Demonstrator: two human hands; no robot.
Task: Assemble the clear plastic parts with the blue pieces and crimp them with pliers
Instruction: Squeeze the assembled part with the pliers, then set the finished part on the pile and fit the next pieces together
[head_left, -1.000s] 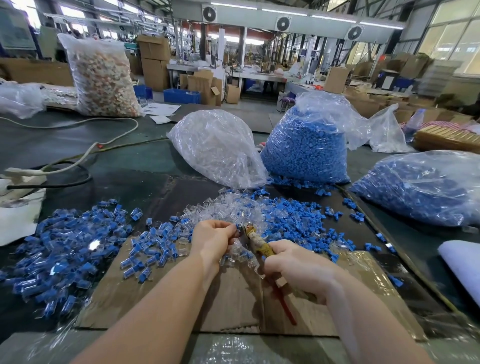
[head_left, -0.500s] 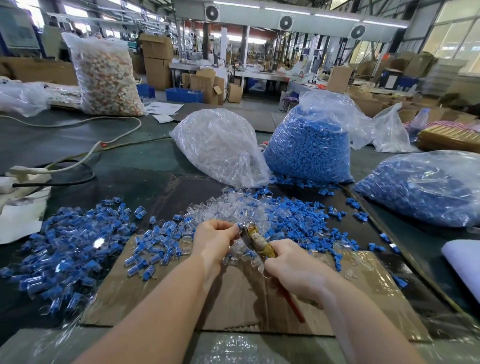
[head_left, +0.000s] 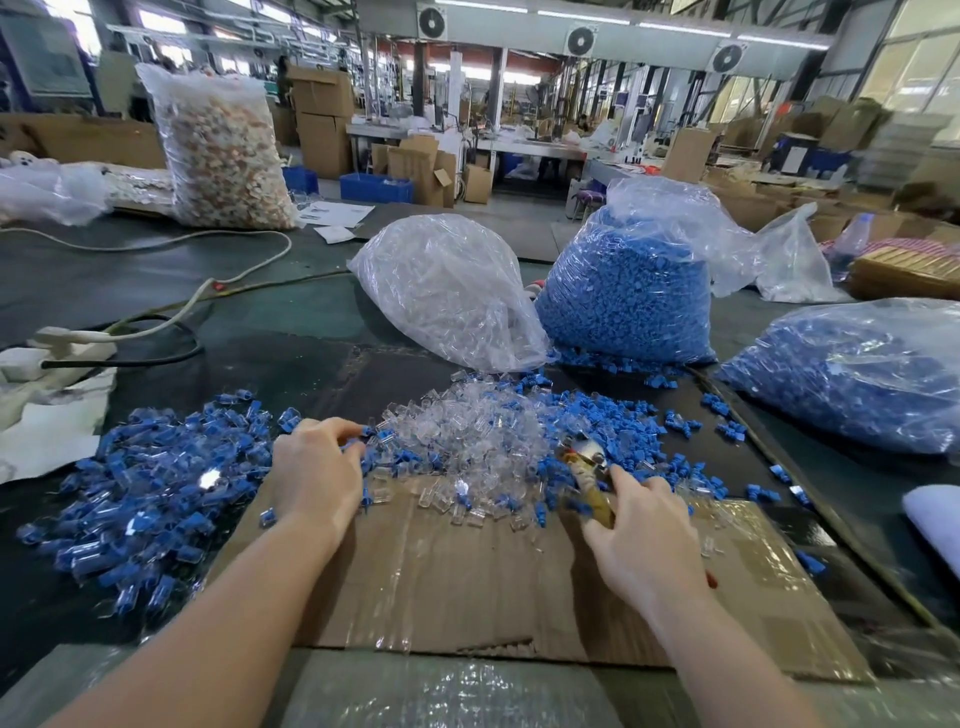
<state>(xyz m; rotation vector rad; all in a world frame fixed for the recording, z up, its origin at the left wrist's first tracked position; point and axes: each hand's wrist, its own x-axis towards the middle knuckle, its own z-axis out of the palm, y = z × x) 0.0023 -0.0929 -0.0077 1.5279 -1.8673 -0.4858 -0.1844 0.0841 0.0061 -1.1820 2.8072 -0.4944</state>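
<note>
My right hand (head_left: 641, 540) is gripping the pliers (head_left: 587, 475) beside the heap of clear plastic parts (head_left: 467, 431) on the cardboard (head_left: 467, 577). My left hand (head_left: 317, 478) is pinching an assembled piece (head_left: 375, 435) at the edge of the blue pieces (head_left: 613, 421).

This was a factory assembly floor. Round fans (head_left: 580, 39) and strip lights (head_left: 679, 28) hung from a high ceiling along the top of the frame. Stacked cartons (head_left: 322, 119) and blue crates (head_left: 376, 187) stood at upper centre, with long workbenches (head_left: 415, 132) behind them. In the middle, bulk bags of clear parts (head_left: 447, 291) and blue pieces (head_left: 623, 301) sat on a dark table (head_left: 291, 312), loose piles spread in front.
</note>
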